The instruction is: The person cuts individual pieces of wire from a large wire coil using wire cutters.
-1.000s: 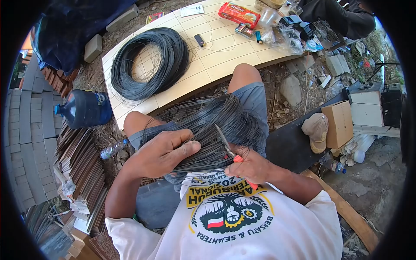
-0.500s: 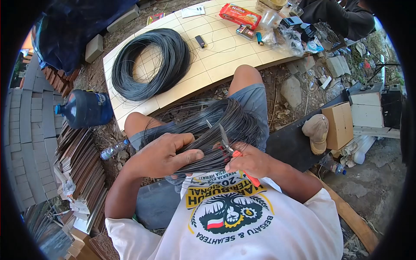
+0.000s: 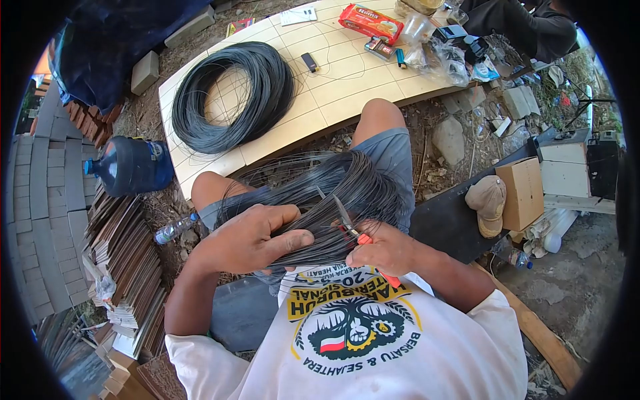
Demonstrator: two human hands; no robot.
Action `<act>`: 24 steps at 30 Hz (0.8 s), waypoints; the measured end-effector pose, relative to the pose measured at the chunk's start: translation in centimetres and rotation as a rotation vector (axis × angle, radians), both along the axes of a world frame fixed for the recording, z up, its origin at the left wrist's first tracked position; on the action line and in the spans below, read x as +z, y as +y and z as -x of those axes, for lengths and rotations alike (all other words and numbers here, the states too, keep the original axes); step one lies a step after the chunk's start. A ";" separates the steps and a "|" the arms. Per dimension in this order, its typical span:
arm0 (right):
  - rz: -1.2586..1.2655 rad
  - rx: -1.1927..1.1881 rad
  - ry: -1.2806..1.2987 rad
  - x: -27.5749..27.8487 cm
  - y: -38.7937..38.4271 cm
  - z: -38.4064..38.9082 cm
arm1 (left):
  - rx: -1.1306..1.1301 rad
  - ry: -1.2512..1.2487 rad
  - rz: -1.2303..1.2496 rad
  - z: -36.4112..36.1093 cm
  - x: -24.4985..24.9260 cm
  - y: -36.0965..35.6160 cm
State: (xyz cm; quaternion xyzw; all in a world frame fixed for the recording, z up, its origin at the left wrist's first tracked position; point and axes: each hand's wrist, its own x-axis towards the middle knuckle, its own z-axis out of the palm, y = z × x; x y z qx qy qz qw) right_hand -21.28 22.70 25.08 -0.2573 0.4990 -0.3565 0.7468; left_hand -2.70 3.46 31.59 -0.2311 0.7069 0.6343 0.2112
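A thick bundle of dark wire (image 3: 360,180) lies in a loop across my lap. My left hand (image 3: 250,240) is wrapped round its near strands, thumb on top and some fingertips hidden beneath. In my right hand (image 3: 383,248) are red-handled snips (image 3: 344,215), their two metal blades spread apart and pointing away from me over the wire. Whether strands lie between the blades is hard to make out. A larger coil of dark wire (image 3: 270,100) rests on the tiled tabletop (image 3: 320,107) in front of my knees.
A lighter (image 3: 310,63), a red biscuit pack (image 3: 371,24) and plastic bags (image 3: 437,63) are on the tabletop. To the left stands a blue water jug (image 3: 133,167). On the right, a cap (image 3: 487,203) leans by a cardboard box (image 3: 521,193). Another person's dark sleeve (image 3: 553,33) shows top right.
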 end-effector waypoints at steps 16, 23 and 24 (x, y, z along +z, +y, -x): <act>-0.065 -0.081 -0.051 0.7 0.8 0.3 | 0.030 0.039 0.158 0.2 -0.3 0.4; -0.099 -0.018 -0.066 0.4 0.2 1.2 | -0.027 0.131 0.224 0.0 -0.8 0.6; -0.068 -0.002 -0.032 -0.4 0.3 1.0 | -0.016 0.157 0.204 -0.1 -1.2 0.6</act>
